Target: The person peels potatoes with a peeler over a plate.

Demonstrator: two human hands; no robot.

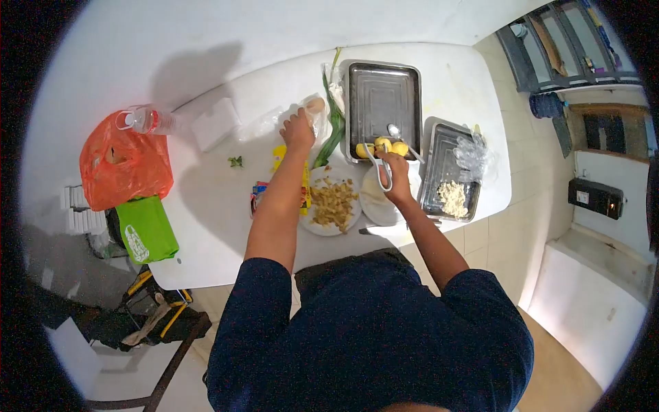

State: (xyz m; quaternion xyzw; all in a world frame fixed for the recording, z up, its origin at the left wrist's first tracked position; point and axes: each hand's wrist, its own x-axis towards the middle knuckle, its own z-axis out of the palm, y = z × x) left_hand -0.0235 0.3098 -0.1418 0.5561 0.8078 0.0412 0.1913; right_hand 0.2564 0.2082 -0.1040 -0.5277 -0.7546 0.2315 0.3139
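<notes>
My left hand (298,132) reaches across the table, its fingers closed on the edge of a clear plastic bag (320,122). Something round and brownish (315,105) shows at that bag. In my right hand (395,180) is a white tool with a long looped handle (386,177); its kind is not clear. Just beyond this hand, yellow peeled pieces (382,145) and a spoon (393,130) lie at the near end of a large dark tray (383,93). Beneath the hand sits a white plate (375,209). Left of it, another plate (333,232) carries chopped brownish pieces (334,203).
A second tray (435,180) holds a pale crumbly heap (452,198) and crumpled plastic (471,156). Long green leaves (334,130) lie beside the big tray. Leftward are a white box (215,123), a bottle (152,121), an orange bag (127,168) and a green bag (148,230).
</notes>
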